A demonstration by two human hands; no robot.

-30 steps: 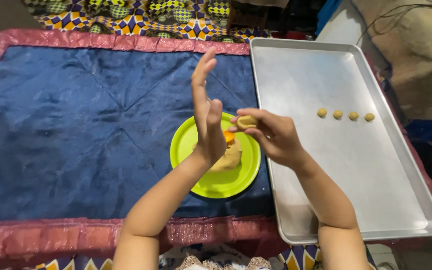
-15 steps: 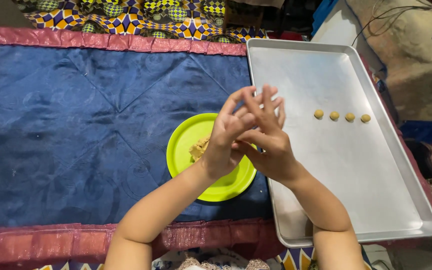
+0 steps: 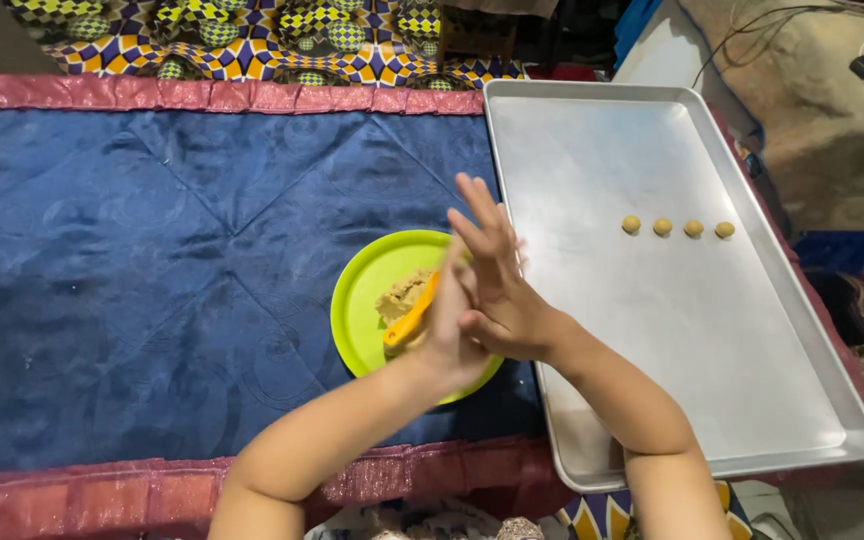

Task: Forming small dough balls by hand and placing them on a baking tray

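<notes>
Pressing together palm to palm, both hands (image 3: 477, 300) hide anything between them above the green plate (image 3: 362, 300).

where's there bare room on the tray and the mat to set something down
The metal tray is bare above and below its row of four dough balls. The blue mat is free left of the green plate. It is crowded at the plate, where both hands press together over dough and an orange tool.

4 small dough balls (image 3: 677, 227) on 1 metal tray (image 3: 592, 140), 1 green plate (image 3: 362, 300) w/ 1 dough lump (image 3: 402, 295) & 1 orange utensil (image 3: 410, 322), 1 blue mat (image 3: 152, 270), 2 hands.
</notes>
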